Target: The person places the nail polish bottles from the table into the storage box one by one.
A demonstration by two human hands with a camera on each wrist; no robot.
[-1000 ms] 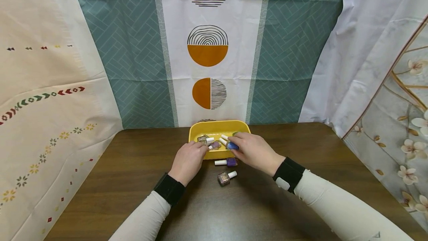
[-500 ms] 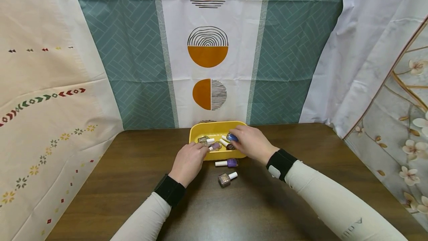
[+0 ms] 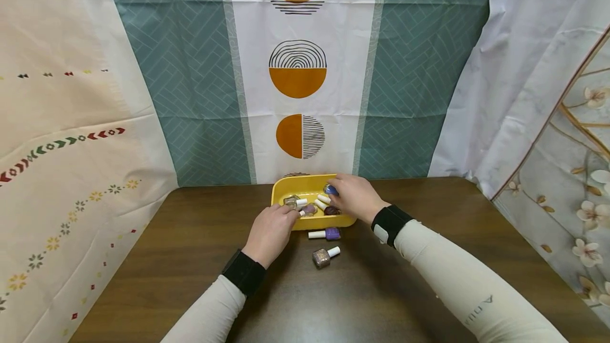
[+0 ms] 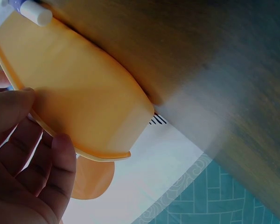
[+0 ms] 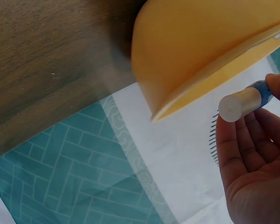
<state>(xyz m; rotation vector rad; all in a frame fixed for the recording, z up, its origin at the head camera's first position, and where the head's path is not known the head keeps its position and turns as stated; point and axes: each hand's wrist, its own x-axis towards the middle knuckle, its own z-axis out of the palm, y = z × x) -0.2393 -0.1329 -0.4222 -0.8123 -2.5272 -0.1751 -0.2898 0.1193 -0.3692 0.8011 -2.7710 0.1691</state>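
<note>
My right hand (image 3: 355,196) pinches a blue nail polish bottle (image 3: 330,190) between thumb and fingers, over the right end of a yellow bin (image 3: 320,223). In the right wrist view the bottle's pale cap (image 5: 241,104) points away from the palm, beside the bin's rim (image 5: 196,86). My left hand (image 3: 270,227) holds the bin's near left rim, the thumb (image 4: 16,105) on the outer wall. Inside the bin lie a glittery clear bottle (image 3: 292,201), a mauve one (image 3: 311,209) and a dark one (image 3: 332,210), among white caps.
A purple nail polish bottle (image 3: 332,234) lies just in front of the bin. Closer to me is a brown glitter bottle (image 3: 321,259) on the wooden table (image 3: 167,269). Patterned curtains (image 3: 205,94) hang behind the table and at both sides.
My right hand has moved back and slightly left, carrying the blue nail polish bottle from near the front rim to the bin's far right part. My left hand stays at the rim.
</note>
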